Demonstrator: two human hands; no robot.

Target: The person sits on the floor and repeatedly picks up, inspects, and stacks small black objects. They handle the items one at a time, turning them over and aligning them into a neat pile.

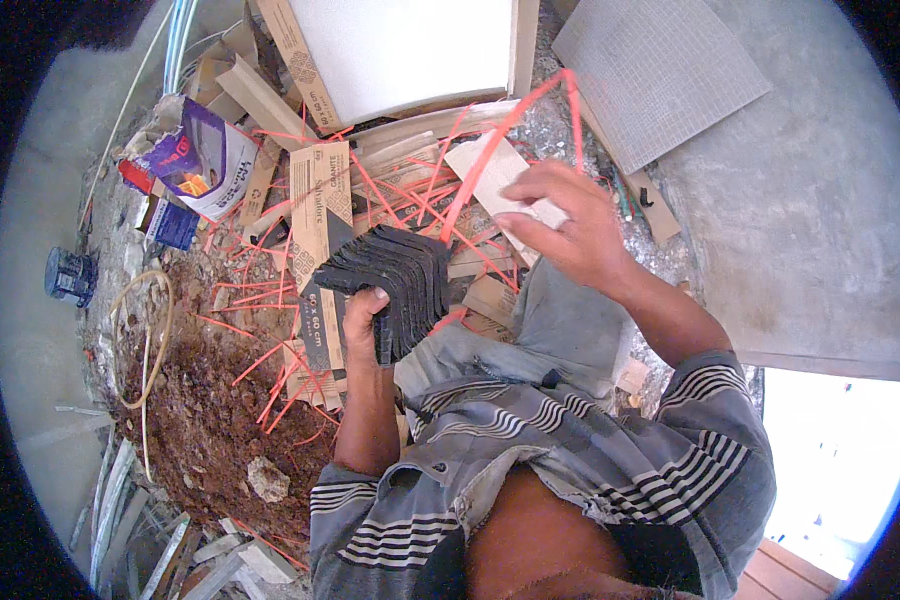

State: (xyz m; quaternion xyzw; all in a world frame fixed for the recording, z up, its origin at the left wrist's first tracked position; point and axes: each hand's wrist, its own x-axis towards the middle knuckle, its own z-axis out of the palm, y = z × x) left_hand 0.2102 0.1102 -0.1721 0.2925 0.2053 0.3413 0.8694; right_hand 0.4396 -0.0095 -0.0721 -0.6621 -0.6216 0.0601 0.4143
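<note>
My left hand (367, 322) grips a stack of black L-shaped corner pieces (398, 280), held upright in front of my chest. My right hand (568, 225) is raised a little to the right of the stack and pinches an orange plastic strap (505, 120) that loops up over the rubble. The fingers of the right hand are closed around the strap, just in front of a pale cardboard strip (495, 170). My grey trousers and striped shirt fill the lower middle of the view.
A heap of cardboard packing strips and loose orange straps (300, 200) lies ahead, with a white tile in its box (410, 50), a grey tile (655, 70), a torn bag (205, 160), red soil (200, 400) and a stone (268, 478).
</note>
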